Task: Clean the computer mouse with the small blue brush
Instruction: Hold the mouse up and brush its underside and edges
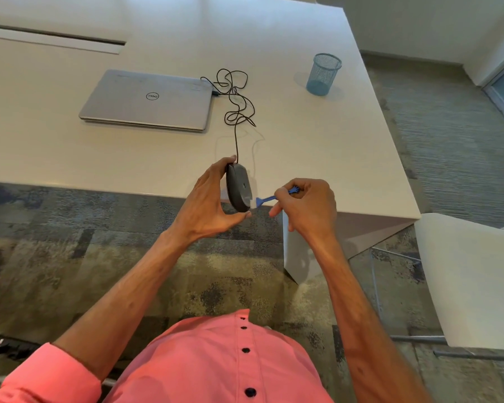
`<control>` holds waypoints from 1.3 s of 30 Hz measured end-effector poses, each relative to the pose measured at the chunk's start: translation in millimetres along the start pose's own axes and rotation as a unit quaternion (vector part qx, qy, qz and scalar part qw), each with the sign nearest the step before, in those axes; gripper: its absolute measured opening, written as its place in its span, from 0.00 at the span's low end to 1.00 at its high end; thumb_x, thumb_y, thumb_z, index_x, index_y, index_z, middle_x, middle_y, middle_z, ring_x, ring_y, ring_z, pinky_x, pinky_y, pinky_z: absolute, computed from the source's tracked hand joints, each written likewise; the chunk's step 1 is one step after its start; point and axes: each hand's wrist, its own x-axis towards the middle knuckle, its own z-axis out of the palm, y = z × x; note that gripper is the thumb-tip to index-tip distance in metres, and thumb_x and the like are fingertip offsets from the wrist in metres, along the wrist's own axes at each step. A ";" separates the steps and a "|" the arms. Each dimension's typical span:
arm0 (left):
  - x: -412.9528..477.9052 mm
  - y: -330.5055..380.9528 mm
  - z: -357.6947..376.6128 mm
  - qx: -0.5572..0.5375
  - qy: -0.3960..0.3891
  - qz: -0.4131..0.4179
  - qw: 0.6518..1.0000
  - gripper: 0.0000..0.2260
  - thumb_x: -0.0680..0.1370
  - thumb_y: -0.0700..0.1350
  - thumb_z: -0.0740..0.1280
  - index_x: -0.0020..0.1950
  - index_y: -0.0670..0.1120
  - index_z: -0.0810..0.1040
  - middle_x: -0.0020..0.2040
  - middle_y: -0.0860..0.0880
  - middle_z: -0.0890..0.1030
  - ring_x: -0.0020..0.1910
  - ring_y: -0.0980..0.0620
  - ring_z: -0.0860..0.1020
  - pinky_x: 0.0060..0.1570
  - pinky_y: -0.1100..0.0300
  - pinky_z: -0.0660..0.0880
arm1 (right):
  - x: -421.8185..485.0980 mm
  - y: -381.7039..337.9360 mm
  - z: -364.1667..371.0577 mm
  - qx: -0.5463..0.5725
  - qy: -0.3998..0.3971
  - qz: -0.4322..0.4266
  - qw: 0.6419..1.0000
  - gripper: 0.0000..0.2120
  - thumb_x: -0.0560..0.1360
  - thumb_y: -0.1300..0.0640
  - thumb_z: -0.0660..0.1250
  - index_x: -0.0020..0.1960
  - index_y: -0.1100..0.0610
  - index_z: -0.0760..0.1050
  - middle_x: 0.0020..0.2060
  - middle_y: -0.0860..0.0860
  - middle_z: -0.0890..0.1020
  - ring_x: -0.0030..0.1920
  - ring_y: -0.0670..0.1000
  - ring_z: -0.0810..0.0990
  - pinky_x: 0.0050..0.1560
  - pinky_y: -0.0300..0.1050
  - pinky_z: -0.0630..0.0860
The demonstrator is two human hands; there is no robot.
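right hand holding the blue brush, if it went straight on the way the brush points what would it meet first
The computer mouse: the right hand aims the small blue brush at its lower end, bristles apparently touching it. The left hand lies just beyond.

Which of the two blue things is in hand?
The small blue brush, pinched by the right hand at the mouse; the blue mesh cup stands untouched on the table.

mouse (pixel 239 187): matt dark plastic | brush (pixel 266 199): blue plastic | table (pixel 317 146): smooth white
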 end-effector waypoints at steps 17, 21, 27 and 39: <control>-22.5 10.1 7.9 -0.064 -0.055 -0.013 0.996 0.54 0.70 0.57 0.86 0.87 0.54 0.56 0.86 0.55 0.67 0.85 0.57 0.68 0.85 0.56 0.64 | 2.7 9.1 -8.6 0.063 0.008 -0.028 0.998 0.10 0.82 0.56 0.71 0.44 0.52 0.86 0.33 0.44 0.90 0.21 0.44 0.78 0.31 0.42 0.79; -27.6 17.7 12.0 -0.053 -0.076 -0.015 0.996 0.55 0.71 0.59 0.86 0.87 0.54 0.54 0.88 0.56 0.65 0.85 0.62 0.66 0.83 0.65 0.61 | 2.6 11.7 -2.7 0.185 -0.015 -0.016 0.982 0.09 0.85 0.56 0.71 0.48 0.57 0.86 0.38 0.50 0.91 0.21 0.59 0.76 0.27 0.47 0.78; -29.6 25.1 15.0 -0.052 -0.073 0.007 0.996 0.55 0.72 0.57 0.86 0.88 0.51 0.54 0.89 0.55 0.62 0.87 0.56 0.65 0.87 0.53 0.63 | 2.9 28.3 9.4 0.121 0.026 0.025 0.992 0.11 0.85 0.55 0.70 0.45 0.54 0.85 0.35 0.46 0.90 0.19 0.54 0.77 0.29 0.49 0.81; -31.1 26.0 15.4 -0.053 -0.069 0.000 0.996 0.55 0.72 0.58 0.85 0.88 0.52 0.53 0.90 0.57 0.61 0.88 0.58 0.64 0.86 0.58 0.61 | -1.5 21.8 1.2 0.156 0.005 -0.023 0.987 0.09 0.84 0.53 0.70 0.48 0.53 0.86 0.36 0.46 0.91 0.19 0.55 0.75 0.25 0.45 0.78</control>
